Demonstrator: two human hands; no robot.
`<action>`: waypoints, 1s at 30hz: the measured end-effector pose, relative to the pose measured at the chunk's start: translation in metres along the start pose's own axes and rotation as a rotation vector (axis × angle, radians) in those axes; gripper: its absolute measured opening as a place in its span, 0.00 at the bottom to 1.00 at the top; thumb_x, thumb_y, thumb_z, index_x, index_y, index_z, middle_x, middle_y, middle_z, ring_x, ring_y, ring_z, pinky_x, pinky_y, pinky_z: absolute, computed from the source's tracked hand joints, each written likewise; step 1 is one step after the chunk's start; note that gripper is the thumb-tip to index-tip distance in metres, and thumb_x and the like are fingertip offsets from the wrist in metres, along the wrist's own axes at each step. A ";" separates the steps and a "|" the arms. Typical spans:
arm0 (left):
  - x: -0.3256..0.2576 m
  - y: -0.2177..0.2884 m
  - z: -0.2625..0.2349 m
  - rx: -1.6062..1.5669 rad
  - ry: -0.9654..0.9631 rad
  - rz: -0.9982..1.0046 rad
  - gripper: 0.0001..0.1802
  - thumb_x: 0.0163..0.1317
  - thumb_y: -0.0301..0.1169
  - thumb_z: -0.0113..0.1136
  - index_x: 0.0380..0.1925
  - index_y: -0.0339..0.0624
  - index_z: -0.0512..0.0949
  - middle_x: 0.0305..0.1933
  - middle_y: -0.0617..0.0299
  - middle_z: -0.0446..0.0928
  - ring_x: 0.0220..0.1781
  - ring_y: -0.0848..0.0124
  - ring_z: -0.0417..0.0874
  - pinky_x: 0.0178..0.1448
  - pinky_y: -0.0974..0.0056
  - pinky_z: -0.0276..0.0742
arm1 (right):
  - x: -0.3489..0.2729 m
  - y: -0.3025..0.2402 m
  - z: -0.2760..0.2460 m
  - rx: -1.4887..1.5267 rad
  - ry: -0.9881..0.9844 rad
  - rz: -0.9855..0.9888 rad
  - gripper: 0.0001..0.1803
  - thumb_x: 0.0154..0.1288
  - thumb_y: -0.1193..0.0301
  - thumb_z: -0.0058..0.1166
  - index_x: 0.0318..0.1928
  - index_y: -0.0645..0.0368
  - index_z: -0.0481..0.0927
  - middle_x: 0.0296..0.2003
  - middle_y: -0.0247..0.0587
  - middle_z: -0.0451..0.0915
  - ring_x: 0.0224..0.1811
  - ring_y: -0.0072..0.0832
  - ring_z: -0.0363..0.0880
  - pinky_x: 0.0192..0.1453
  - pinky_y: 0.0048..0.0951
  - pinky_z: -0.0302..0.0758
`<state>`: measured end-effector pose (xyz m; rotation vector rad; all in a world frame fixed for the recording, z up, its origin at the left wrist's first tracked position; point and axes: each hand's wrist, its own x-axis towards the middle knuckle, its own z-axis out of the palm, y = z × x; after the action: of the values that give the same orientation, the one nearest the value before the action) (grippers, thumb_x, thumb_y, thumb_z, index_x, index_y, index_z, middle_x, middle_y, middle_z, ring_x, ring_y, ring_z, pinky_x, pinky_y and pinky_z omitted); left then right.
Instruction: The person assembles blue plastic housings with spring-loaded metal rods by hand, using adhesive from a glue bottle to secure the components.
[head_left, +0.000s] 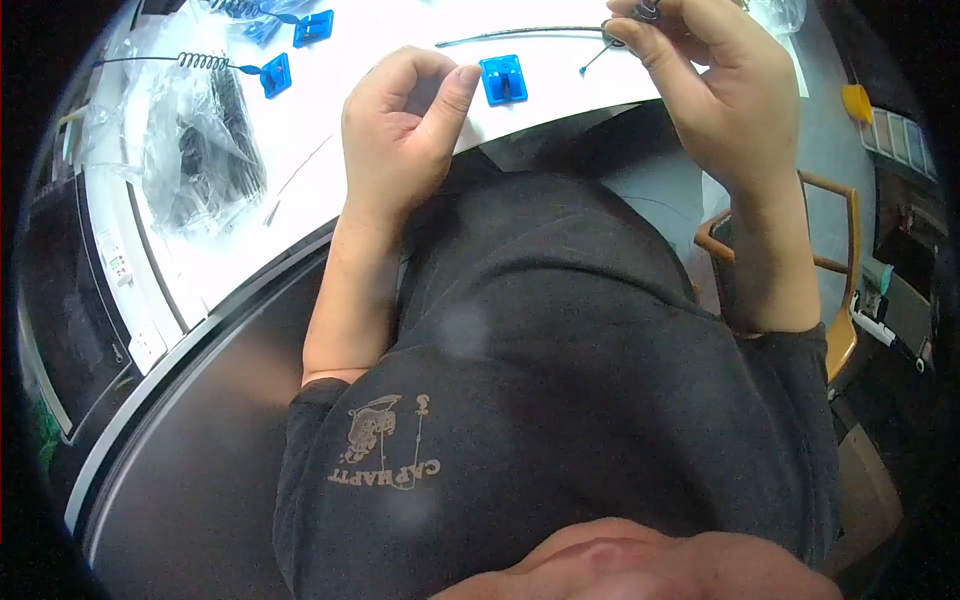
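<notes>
My right hand, at the upper right above the white table, pinches a small dark coiled wire piece between thumb and fingers. From it a thin dark stem reaches left, and a short wire with a blue tip hangs down. My left hand is half curled over the table edge, its thumb and index finger apart with nothing visible between them. Just right of that thumb sits a square blue plastic piece with a dark slot. What the curled left fingers may cover is hidden.
At the left lie clear plastic bags with a bundle of thin black wires. Two blue pieces, one on a coiled black wire and another, lie beyond. A wooden chair and yellow ring are at right.
</notes>
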<state>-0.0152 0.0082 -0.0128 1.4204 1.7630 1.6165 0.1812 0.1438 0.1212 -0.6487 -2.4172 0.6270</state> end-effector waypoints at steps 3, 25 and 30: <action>0.000 0.000 0.000 0.000 -0.001 -0.007 0.13 0.69 0.37 0.70 0.31 0.38 0.83 0.29 0.62 0.82 0.32 0.71 0.82 0.39 0.68 0.75 | 0.000 0.001 0.000 -0.048 -0.002 -0.033 0.04 0.61 0.78 0.65 0.36 0.65 0.84 0.30 0.46 0.83 0.29 0.34 0.82 0.36 0.30 0.77; -0.001 0.004 -0.001 0.049 -0.004 -0.011 0.13 0.68 0.36 0.70 0.31 0.38 0.82 0.28 0.62 0.82 0.31 0.71 0.81 0.39 0.68 0.75 | 0.000 0.000 0.001 0.025 0.016 0.028 0.04 0.60 0.78 0.65 0.35 0.65 0.85 0.30 0.47 0.83 0.29 0.34 0.83 0.36 0.29 0.77; 0.000 0.010 0.000 -0.043 0.007 -0.060 0.11 0.69 0.33 0.69 0.32 0.36 0.82 0.28 0.64 0.80 0.31 0.74 0.79 0.38 0.69 0.74 | -0.014 0.045 0.010 0.057 0.003 -0.087 0.10 0.74 0.76 0.62 0.51 0.67 0.85 0.40 0.44 0.88 0.43 0.27 0.89 0.49 0.24 0.83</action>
<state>-0.0107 0.0069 -0.0038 1.3312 1.7476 1.6204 0.1989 0.1675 0.0835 -0.5176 -2.4014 0.6563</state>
